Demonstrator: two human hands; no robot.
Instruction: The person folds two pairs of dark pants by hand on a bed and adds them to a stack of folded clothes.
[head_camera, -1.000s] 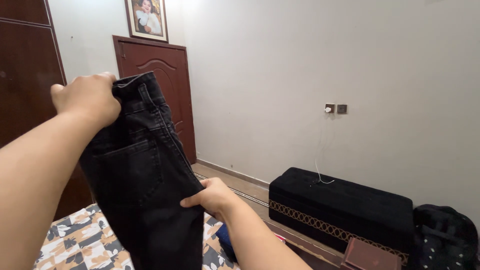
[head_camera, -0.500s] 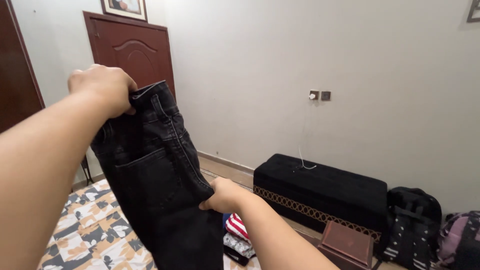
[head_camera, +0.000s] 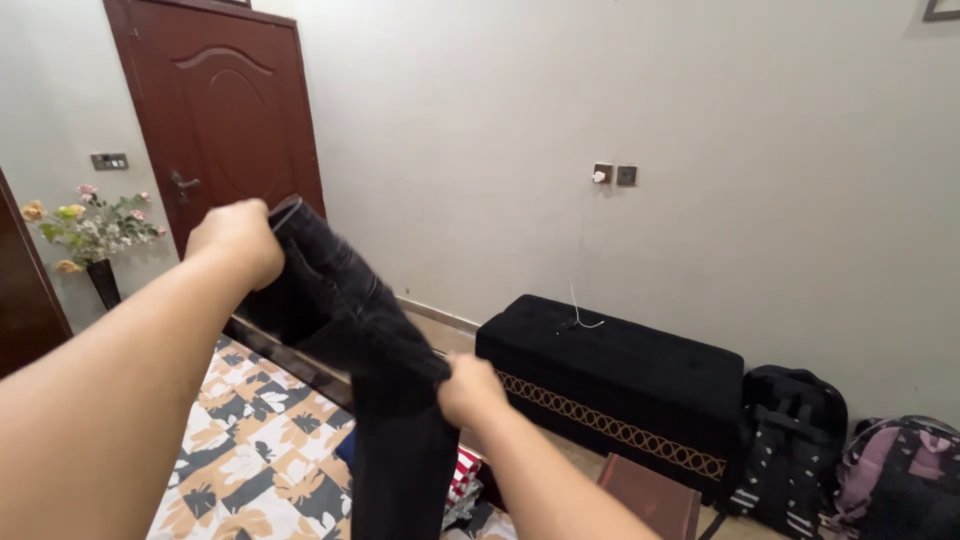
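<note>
The left hand is raised in front of the door, fist closed on the waistband of the black jeans. The right hand sits lower and to the right, fingers clamped on the side seam of the jeans near the thigh. The two hands are well apart, and the cloth runs in a slant between them, from the upper left down to the right. Below the right hand the legs of the jeans hang straight down and pass out of the bottom of the picture. The jeans are held in the air above the bed, not touching it as far as can be seen.

The bed has a sheet patterned in orange, grey and white flowers. Just right of the hanging legs, a red-and-white striped cloth lies low by the edge of the bed. Against the far wall stands a long black ottoman with a gold lattice band along its front; a white cable drops onto it from a wall socket. In front of the ottoman is a small brown box. Right of the ottoman a black dotted backpack leans on the floor, with a second bag, grey and pink, beside it. Left of the door a dark vase of flowers stands under a switch plate.
</note>
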